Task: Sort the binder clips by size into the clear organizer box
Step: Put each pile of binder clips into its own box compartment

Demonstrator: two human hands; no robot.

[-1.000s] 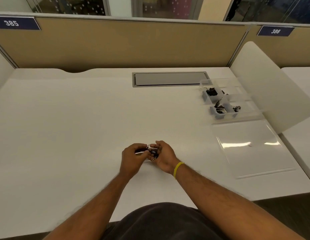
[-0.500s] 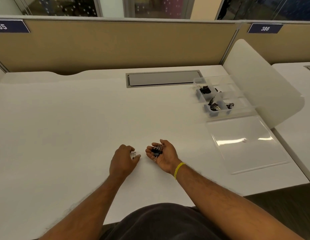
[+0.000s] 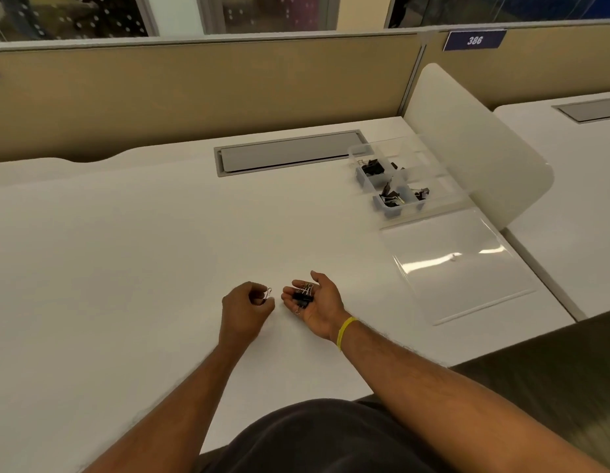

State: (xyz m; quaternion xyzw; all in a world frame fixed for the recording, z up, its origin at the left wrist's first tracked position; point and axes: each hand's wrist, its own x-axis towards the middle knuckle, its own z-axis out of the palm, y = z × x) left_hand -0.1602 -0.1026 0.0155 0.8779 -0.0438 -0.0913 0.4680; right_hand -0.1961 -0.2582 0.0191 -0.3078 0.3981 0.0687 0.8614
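My right hand (image 3: 318, 302) lies palm up on the white desk with a small pile of black binder clips (image 3: 302, 296) resting in its relaxed palm. Just to its left, my left hand (image 3: 245, 307) has its fingers curled round one small binder clip (image 3: 267, 294), whose wire handle sticks out between the fingertips. The clear organizer box (image 3: 404, 177) stands at the far right of the desk, well away from both hands. Black clips lie in its near-left compartments. Its clear lid (image 3: 457, 264) lies flat on the desk in front of it.
A grey cable hatch (image 3: 286, 154) is set into the desk behind the hands. A white rounded divider panel (image 3: 474, 145) rises right of the box, with a second desk beyond it. A tan partition wall closes the back.
My hands, joined over the clips a second ago, have drawn apart. The left took one small clip leftward; the right turned palm up with the others. The view shifted right.
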